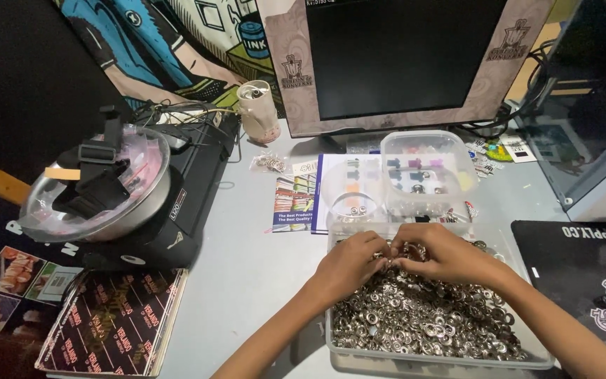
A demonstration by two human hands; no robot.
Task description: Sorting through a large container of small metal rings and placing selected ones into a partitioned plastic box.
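A clear plastic tray (338, 344) at the front of the desk is heaped with several small silver metal rings and snap parts (422, 323). Both hands rest over the far end of that heap, fingertips meeting. My left hand (352, 263) pinches a small metal piece between thumb and fingers. My right hand (443, 256) curls toward it and also grips small metal pieces, though the fingers hide exactly what. A small round clear cup (354, 207) with a few metal pieces stands just behind the hands.
Behind the tray stands a clear lidded box (426, 168) of coloured parts on a printed leaflet (296, 203). At left a metal bowl with a clear lid (99, 189) rests on a black device. A monitor (401, 63), a can (257, 109) and a black mat (583, 274) surround the area.
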